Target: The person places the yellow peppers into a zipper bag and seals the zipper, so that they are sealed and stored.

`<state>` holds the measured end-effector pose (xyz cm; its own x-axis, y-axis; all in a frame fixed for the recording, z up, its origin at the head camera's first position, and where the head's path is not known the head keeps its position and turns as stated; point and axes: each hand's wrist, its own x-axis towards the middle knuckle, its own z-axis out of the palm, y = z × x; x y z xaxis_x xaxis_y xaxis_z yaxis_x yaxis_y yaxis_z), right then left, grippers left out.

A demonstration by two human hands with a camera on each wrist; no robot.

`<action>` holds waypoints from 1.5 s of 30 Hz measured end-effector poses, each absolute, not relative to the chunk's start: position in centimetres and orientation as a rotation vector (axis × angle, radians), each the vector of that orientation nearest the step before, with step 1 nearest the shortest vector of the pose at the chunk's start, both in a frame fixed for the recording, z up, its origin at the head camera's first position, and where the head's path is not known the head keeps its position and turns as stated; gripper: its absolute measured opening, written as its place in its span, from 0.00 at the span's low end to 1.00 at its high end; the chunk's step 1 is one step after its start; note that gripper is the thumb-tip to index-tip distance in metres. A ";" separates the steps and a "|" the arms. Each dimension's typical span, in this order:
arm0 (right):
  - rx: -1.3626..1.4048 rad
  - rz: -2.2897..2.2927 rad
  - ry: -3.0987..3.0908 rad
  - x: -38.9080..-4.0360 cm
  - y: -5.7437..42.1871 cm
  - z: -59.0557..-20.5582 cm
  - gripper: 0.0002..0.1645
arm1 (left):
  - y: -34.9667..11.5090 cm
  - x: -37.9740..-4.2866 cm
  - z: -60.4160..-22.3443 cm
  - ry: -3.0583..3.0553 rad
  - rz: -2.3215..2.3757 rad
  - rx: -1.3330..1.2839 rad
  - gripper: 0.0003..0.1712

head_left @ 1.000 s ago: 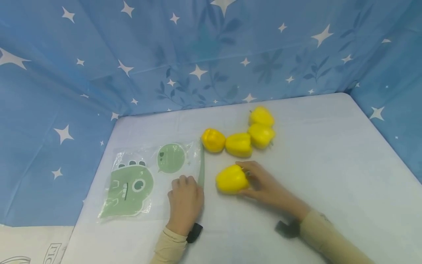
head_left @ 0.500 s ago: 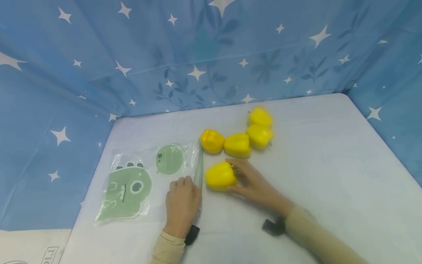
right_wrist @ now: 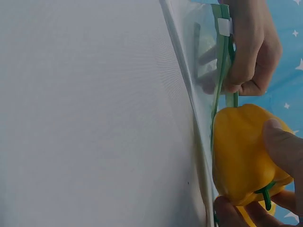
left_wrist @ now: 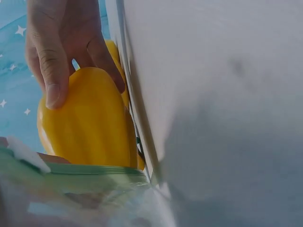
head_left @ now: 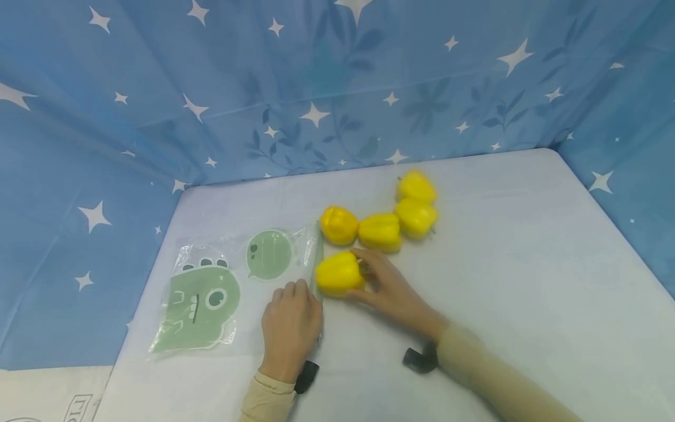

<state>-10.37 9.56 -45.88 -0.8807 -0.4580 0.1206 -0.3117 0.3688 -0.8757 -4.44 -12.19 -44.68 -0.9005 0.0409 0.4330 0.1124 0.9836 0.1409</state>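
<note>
In the head view, the right hand (head_left: 392, 296) holds a yellow bell pepper (head_left: 339, 274) against the open end of the dinosaur-print zip bag (head_left: 250, 299); the left hand (head_left: 292, 328) rests on the bag's mouth edge. Four more yellow bell peppers (head_left: 379, 232) lie beyond that edge. In the left wrist view, the bag's green zip strip (left_wrist: 94, 170) crosses before the held pepper, gripped between thumb and fingers. In the right wrist view, the left hand's curled fingers pinch the bag's edge; the pepper's green stem (right_wrist: 266, 196) faces away from the bag.
</note>
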 end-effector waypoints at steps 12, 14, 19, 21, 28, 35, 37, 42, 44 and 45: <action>-0.752 -1.530 2.458 -10.5 8.6 -46.0 0.49 | -12.2 -4.3 -43.9 -2.680 -0.318 -0.036 0.13; -0.752 -1.526 2.457 -10.5 8.3 -45.9 0.49 | -12.1 -4.3 -43.9 -2.673 -0.327 -0.032 0.12; -0.741 -1.491 2.461 -10.6 7.7 -45.8 0.50 | -12.0 -4.2 -43.9 -2.662 -0.342 -0.035 0.11; -0.735 -1.474 2.470 -10.6 7.4 -45.8 0.51 | -12.0 -4.1 -43.9 -2.653 -0.343 -0.038 0.11; -0.721 -1.479 2.472 -10.7 6.7 -45.8 0.51 | -12.0 -4.0 -43.9 -2.613 -0.345 -0.047 0.11; -0.732 -1.479 2.480 -11.1 5.9 -46.0 0.52 | -12.0 -4.0 -44.1 -2.553 -0.380 -0.086 0.11; -0.746 -1.474 2.486 -11.3 5.6 -46.1 0.52 | -12.0 -4.1 -44.1 -2.538 -0.387 -0.094 0.11; -0.794 -1.458 2.505 -11.5 5.1 -46.1 0.51 | -12.0 -4.1 -44.2 -2.522 -0.396 -0.098 0.10; -0.801 -1.452 2.511 -11.5 4.9 -46.1 0.51 | -12.0 -4.1 -44.2 -2.521 -0.397 -0.099 0.10; -0.803 -1.455 2.510 -11.5 4.8 -46.0 0.51 | -12.0 -4.1 -44.2 -2.520 -0.398 -0.100 0.11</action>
